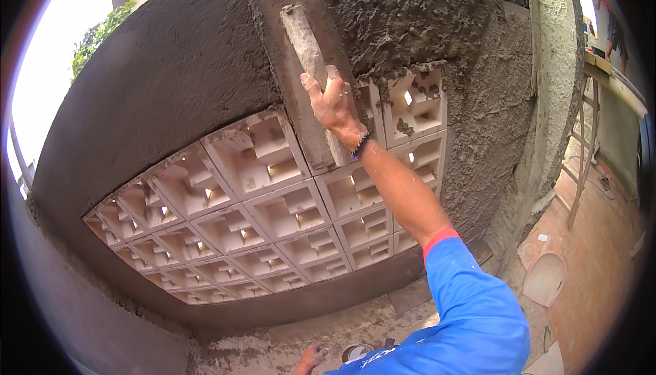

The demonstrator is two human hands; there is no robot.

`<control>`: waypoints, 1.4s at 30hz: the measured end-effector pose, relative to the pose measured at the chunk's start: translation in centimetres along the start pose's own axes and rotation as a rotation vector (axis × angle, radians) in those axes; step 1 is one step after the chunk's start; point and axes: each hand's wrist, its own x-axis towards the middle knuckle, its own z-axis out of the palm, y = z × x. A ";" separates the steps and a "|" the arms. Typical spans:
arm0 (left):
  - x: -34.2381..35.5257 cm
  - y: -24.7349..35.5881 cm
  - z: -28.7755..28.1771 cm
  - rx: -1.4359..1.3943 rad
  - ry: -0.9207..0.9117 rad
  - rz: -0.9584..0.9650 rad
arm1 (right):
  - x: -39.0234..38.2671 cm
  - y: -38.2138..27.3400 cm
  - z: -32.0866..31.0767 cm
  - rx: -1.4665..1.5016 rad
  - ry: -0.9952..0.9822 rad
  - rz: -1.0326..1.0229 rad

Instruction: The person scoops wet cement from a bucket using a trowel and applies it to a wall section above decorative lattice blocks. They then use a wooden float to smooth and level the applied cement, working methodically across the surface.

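My right hand [335,105] is closed around the long handle of a plastering float [270,16], its fingers and thumb wrapped about the middle of the grip. The long, mortar-stained board is held flat against the wall, tilted, with its upper end on grey plaster [198,67] and its lower end over the pale breeze blocks [283,214]. Low in the view, away from the wall, hangs my left hand [313,359]; its fingers look loosely apart and nothing shows in them. Plaster left of the float is smooth; the wet mortar [410,20] to its right is rough and lumpy.
A rough pillar edge with an upright wooden batten [536,40] bounds the wall at right. Beyond it stand a wooden trestle [584,136] and another person [615,30]. A pale rounded panel [544,279] lies on the floor. A bucket [357,353] sits below.
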 end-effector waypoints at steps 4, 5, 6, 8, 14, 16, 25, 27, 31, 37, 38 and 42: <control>-0.5 -1.5 1.0 -0.010 0.013 -0.012 | 1.0 -2.6 -1.5 0.038 -0.001 0.119; -0.6 -2.1 1.3 -0.020 0.012 -0.005 | 2.3 -2.7 -2.0 0.005 0.050 0.099; -0.7 -2.2 1.3 -0.019 0.018 0.002 | 4.0 -2.6 -2.6 -0.031 0.103 0.074; -0.3 -2.0 0.9 -0.006 0.020 0.030 | 9.1 0.1 -4.4 0.052 0.217 0.060; -0.5 -4.2 2.4 -0.043 0.044 -0.021 | 15.8 -0.9 -10.4 0.132 0.215 0.046; -0.1 -4.5 2.5 -0.067 0.070 -0.004 | 17.1 -0.1 -11.9 0.172 0.178 0.062; 0.9 -2.4 2.2 -0.047 -0.009 -0.020 | 12.3 -0.7 -10.1 0.277 0.083 0.139; 0.6 -1.9 1.9 -0.021 -0.021 -0.022 | 10.7 -1.1 -8.7 0.309 0.072 0.142; 1.1 -1.7 1.0 0.012 -0.024 -0.014 | 8.9 -1.1 -6.5 0.312 0.080 0.177; 0.2 4.4 -6.1 -0.080 0.035 0.078 | 3.4 -1.3 -1.5 0.145 -0.048 0.121; 0.5 6.1 -8.2 -0.042 0.086 0.133 | 2.4 -0.3 -0.3 0.113 0.012 0.015; -0.3 11.4 -14.8 -0.088 0.283 0.258 | -0.4 -2.0 0.6 0.136 -0.060 0.081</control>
